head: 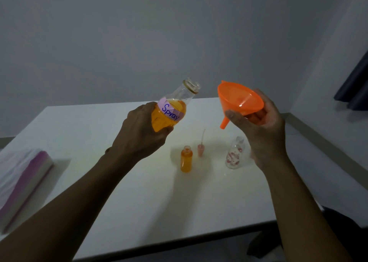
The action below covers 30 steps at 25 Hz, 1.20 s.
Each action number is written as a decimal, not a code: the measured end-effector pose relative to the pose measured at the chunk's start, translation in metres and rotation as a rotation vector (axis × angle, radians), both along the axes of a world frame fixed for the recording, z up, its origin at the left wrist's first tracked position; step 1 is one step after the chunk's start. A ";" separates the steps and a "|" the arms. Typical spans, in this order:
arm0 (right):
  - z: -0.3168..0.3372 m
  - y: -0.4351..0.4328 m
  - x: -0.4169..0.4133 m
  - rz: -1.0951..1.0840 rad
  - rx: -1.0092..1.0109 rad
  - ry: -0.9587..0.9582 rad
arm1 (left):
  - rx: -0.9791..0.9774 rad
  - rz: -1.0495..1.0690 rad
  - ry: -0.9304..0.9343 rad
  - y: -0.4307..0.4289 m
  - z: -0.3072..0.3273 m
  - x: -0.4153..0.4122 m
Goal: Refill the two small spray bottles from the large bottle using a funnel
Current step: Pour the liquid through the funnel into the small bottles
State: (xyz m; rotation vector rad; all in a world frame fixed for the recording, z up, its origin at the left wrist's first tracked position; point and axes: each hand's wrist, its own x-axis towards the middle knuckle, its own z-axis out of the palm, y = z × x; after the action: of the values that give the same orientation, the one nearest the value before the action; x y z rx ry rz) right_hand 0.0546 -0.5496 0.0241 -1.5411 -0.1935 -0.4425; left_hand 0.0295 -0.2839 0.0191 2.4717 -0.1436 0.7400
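My left hand grips the large bottle above the table, tilted to the right. Its mouth is uncapped; it holds orange liquid and carries a pink label reading "Spray". My right hand holds the orange funnel in the air, spout pointing down and left. On the table below stands a small bottle full of orange liquid, with no cap. A pink spray cap with its tube lies just behind it. A second small clear bottle with a red pattern stands to the right, partly behind my right wrist.
The white table runs to a grey wall at the back. A stack of plastic-wrapped pink and white material lies at the table's left edge. A dark curtain hangs at the far right.
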 end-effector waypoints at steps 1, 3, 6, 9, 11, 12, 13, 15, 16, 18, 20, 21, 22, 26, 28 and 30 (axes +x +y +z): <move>-0.002 -0.009 0.003 -0.023 0.004 0.014 | 0.001 -0.014 0.004 -0.007 0.001 0.003; -0.007 -0.025 0.009 -0.052 0.038 0.042 | 0.001 -0.046 0.005 -0.022 0.003 0.010; -0.012 -0.039 0.013 -0.077 0.037 0.055 | 0.006 -0.076 0.008 -0.038 0.003 0.017; -0.018 -0.046 0.013 -0.080 -0.012 0.066 | 0.003 -0.095 0.029 -0.051 0.003 0.026; -0.022 -0.048 0.013 -0.069 -0.042 0.068 | 0.012 -0.101 0.036 -0.059 0.003 0.031; -0.024 -0.048 0.012 -0.068 -0.062 0.074 | 0.017 -0.100 0.044 -0.062 0.003 0.034; -0.027 -0.048 0.013 -0.070 -0.082 0.082 | 0.022 -0.098 0.054 -0.064 0.004 0.036; -0.031 -0.047 0.013 -0.063 -0.125 0.095 | 0.043 -0.091 0.064 -0.068 0.005 0.037; -0.033 -0.047 0.013 -0.054 -0.148 0.097 | 0.067 -0.087 0.062 -0.070 0.006 0.037; -0.037 -0.045 0.014 -0.044 -0.200 0.099 | 0.148 -0.079 0.045 -0.072 0.010 0.036; -0.039 -0.044 0.014 -0.039 -0.220 0.099 | 0.235 -0.073 0.032 -0.072 0.015 0.036; -0.040 -0.044 0.015 -0.033 -0.214 0.102 | 0.270 -0.069 0.028 -0.070 0.017 0.036; -0.041 -0.044 0.016 -0.023 -0.201 0.108 | 0.303 -0.063 0.027 -0.068 0.020 0.036; -0.043 -0.044 0.016 -0.013 -0.193 0.113 | 0.429 -0.036 0.007 -0.064 0.028 0.037; -0.043 -0.045 0.017 -0.008 -0.172 0.113 | 0.485 -0.022 -0.004 -0.063 0.032 0.037; -0.043 -0.045 0.017 0.001 -0.155 0.118 | 0.522 -0.011 -0.005 -0.062 0.034 0.037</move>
State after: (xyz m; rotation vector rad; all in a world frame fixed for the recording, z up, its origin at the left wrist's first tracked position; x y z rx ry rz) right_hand 0.0717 -0.5942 -0.0192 -1.7141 -0.1394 -0.3405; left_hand 0.0667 -0.3464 0.0536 2.9551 -0.3957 0.7805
